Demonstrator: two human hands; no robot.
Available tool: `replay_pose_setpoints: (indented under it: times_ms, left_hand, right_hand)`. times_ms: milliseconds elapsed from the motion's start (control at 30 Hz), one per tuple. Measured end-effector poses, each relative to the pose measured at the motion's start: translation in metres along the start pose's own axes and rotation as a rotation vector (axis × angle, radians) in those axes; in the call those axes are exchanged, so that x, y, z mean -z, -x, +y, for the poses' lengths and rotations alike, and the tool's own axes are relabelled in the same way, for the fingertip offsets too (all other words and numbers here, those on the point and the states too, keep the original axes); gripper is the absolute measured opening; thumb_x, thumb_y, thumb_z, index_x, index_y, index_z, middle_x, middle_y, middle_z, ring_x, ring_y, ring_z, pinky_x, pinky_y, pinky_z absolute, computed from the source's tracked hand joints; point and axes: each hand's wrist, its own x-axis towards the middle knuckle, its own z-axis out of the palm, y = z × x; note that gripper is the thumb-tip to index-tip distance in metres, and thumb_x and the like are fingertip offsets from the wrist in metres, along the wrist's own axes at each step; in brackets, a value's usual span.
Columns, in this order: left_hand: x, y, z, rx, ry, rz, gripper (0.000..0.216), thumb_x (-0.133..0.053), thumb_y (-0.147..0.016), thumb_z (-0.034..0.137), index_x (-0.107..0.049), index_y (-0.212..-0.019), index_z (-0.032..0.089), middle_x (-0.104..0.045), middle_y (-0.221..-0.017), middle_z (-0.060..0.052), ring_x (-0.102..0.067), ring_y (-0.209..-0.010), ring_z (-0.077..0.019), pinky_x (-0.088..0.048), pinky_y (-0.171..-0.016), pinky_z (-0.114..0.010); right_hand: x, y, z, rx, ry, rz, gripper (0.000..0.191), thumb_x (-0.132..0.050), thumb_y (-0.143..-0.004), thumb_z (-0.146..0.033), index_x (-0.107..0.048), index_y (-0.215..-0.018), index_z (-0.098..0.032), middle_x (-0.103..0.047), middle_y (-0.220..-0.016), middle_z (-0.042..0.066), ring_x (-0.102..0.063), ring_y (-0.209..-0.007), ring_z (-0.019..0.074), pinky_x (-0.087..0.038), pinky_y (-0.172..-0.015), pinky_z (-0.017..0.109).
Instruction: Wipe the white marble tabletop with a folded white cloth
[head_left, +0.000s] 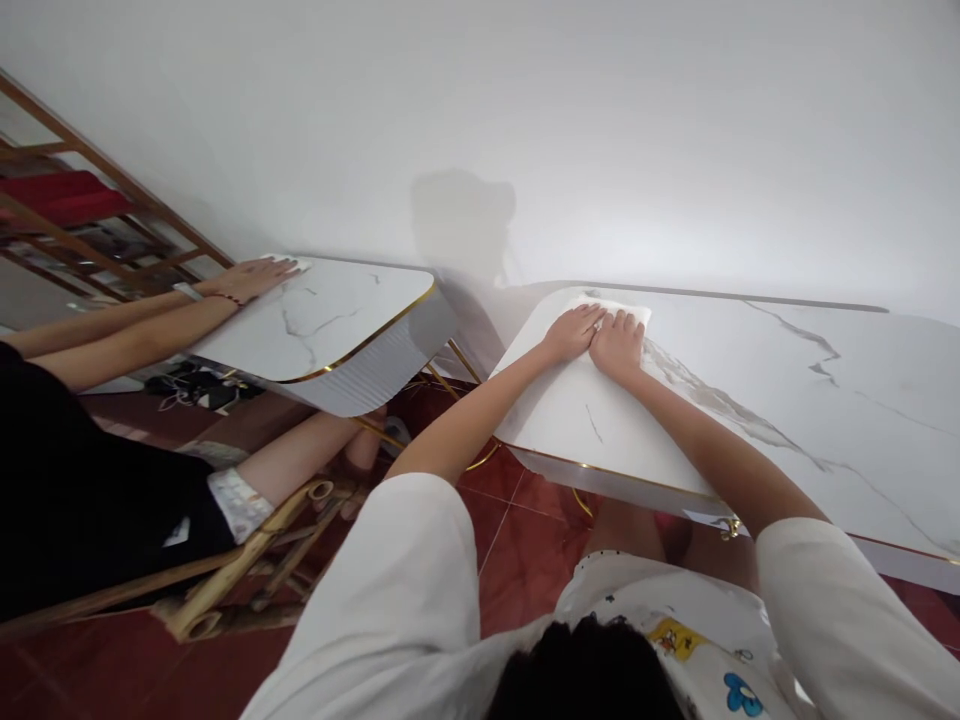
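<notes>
A white wipe (634, 312), perhaps tissue or thin cloth, lies on the left end of a white marble-patterned table (750, 370). My left hand (571, 332) rests on it, palm down, with the fingers laid out toward the right. Close against it, my right hand (618, 344) also presses down on the wipe, fingers pointing toward the wall. The two hands touch or nearly touch at the fingers. Much of the wipe is hidden beneath them; its pale edge shows beyond the fingertips.
Across a gap on the left, another person's hands (259, 275) lie on a white wipe on a similar gold-edged table (337, 310). That person sits on a bamboo chair (247, 560). A wooden rack (97, 140) leans left; a white wall (600, 130) stands behind both tables.
</notes>
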Motion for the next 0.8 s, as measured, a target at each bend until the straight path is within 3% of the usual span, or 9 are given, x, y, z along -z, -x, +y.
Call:
replay_pose_setpoints:
  times_ms: [233, 500, 800]
  left_hand:
    - [0.011, 0.062, 0.025, 0.025, -0.059, 0.016, 0.055, -0.022, -0.098, 0.029, -0.04, -0.145, 0.007, -0.039, -0.154, -0.012, -0.032, -0.145, -0.0201, -0.022, -0.122, -0.039]
    - [0.024, 0.132, 0.057, 0.099, -0.045, -0.002, 0.053, -0.026, -0.097, 0.03, -0.041, -0.146, 0.015, -0.04, -0.154, -0.009, -0.031, -0.145, -0.0213, -0.027, -0.12, -0.044]
    - [0.038, 0.17, 0.079, 0.177, -0.056, -0.017, 0.053, -0.03, -0.096, 0.028, -0.042, -0.146, 0.015, -0.04, -0.154, -0.008, -0.033, -0.145, -0.0221, -0.029, -0.119, -0.043]
  right_hand:
    - [0.019, 0.054, -0.021, 0.09, 0.028, -0.05, 0.053, -0.03, -0.096, -0.021, -0.043, -0.144, -0.003, -0.039, -0.152, 0.024, -0.033, -0.141, 0.0384, -0.024, -0.11, 0.059]
    - [0.042, 0.12, -0.044, 0.157, 0.063, -0.123, 0.054, -0.031, -0.094, -0.016, -0.041, -0.145, 0.0, -0.037, -0.152, 0.026, -0.032, -0.141, 0.0427, -0.025, -0.109, 0.063]
    - [0.051, 0.153, -0.055, 0.189, -0.011, -0.143, 0.053, -0.036, -0.094, -0.017, -0.042, -0.145, -0.001, -0.036, -0.152, 0.027, -0.031, -0.142, 0.0419, -0.023, -0.11, 0.064]
